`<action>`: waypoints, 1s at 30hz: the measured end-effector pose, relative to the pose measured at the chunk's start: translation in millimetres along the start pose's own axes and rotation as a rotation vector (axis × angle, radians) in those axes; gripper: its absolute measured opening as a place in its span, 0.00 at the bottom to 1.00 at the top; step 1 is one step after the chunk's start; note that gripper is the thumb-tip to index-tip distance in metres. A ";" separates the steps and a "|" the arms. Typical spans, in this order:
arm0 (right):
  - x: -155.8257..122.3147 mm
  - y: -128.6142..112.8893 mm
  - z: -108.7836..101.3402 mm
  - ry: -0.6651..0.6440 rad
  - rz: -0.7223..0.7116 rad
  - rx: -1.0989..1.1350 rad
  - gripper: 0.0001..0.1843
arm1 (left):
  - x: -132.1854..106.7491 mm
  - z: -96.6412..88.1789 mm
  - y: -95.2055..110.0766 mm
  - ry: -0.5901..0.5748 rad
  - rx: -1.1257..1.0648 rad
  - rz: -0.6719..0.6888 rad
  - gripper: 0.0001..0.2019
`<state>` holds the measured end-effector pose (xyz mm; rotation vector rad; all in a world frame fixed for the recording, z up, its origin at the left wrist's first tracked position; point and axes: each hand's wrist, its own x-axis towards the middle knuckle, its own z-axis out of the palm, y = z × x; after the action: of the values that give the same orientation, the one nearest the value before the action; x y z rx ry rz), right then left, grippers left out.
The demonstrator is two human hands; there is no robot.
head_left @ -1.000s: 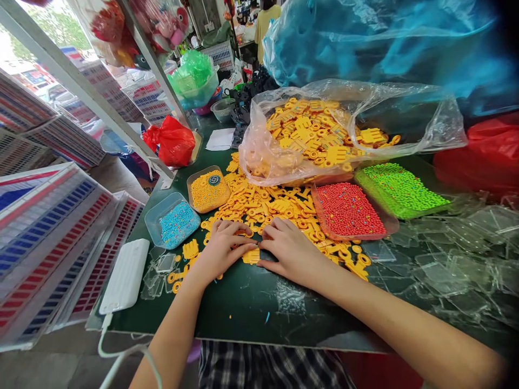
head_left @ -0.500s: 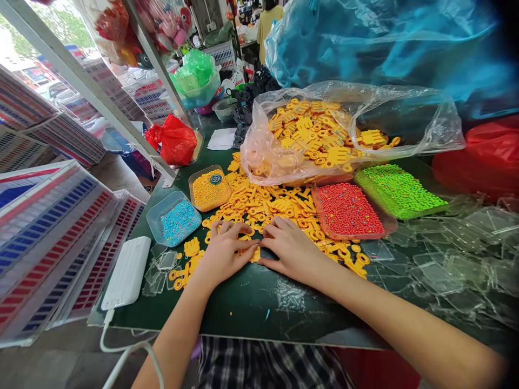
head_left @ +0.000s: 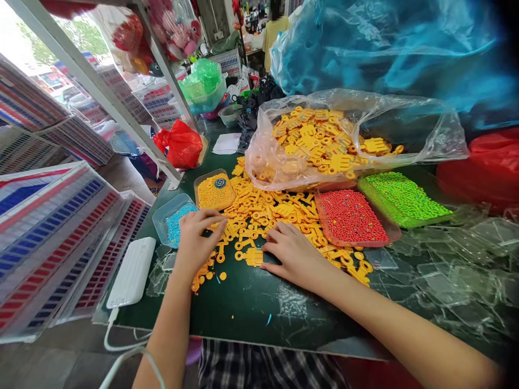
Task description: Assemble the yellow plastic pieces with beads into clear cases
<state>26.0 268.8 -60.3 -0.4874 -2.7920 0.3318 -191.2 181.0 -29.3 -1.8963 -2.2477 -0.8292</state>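
My left hand [head_left: 195, 237] hovers by the tray of blue beads [head_left: 173, 220], fingers curled, thumb and forefinger pinched near the tray's right rim; what they hold is too small to make out. My right hand [head_left: 290, 252] rests on the dark green table [head_left: 251, 308], fingertips pressing on a yellow plastic piece [head_left: 253, 256]. A heap of yellow plastic pieces [head_left: 267, 209] lies just beyond both hands.
Trays of orange beads [head_left: 214, 190], red beads [head_left: 352, 217] and green beads [head_left: 402, 196] sit around the heap. A clear bag of yellow pieces [head_left: 324, 138] lies behind. A white power bank [head_left: 132, 272] and clear plastic tiles [head_left: 446, 259] flank the hands. Striped packs [head_left: 52, 237] stack at left.
My left hand left the yellow piece and moved left to the blue bead tray. My right hand stayed on the piece. The view shifted slightly.
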 end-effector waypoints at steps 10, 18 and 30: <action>-0.6 -0.4 -1.1 0.001 -0.027 -0.035 0.13 | 2.4 10.7 16.0 -0.277 0.118 0.228 0.07; 0.5 -1.7 -2.8 -0.021 -0.022 -0.048 0.15 | 3.8 28.7 27.7 -0.348 0.196 0.214 0.07; 0.4 -1.3 -2.7 -0.033 -0.018 -0.062 0.15 | 6.4 29.4 24.9 -0.309 0.230 0.152 0.11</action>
<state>26.1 268.2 -57.3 -0.4741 -2.8436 0.2525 -161.4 202.1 -43.1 -2.1680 -2.2012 -0.2580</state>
